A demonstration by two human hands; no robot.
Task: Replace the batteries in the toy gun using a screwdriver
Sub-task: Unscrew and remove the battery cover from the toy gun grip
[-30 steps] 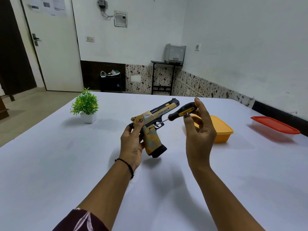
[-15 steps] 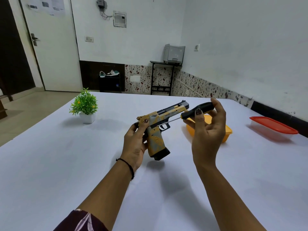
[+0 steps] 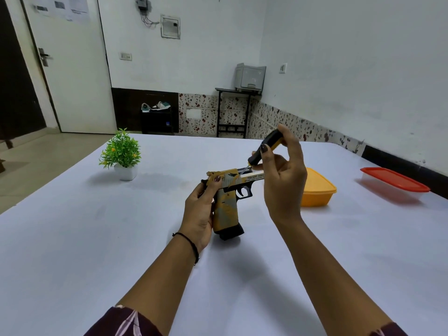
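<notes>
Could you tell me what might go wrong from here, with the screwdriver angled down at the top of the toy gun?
1. The screwdriver is pinched only by the right hand's fingertips, with its thin shaft steeply tilted onto the gun, so the tip could slip off and scratch it.
2. The left hand holds the gun by the grip alone, above the table; pressure from above could twist it.
3. The left thumb lies near the tip, so a slip might jab it.
</notes>
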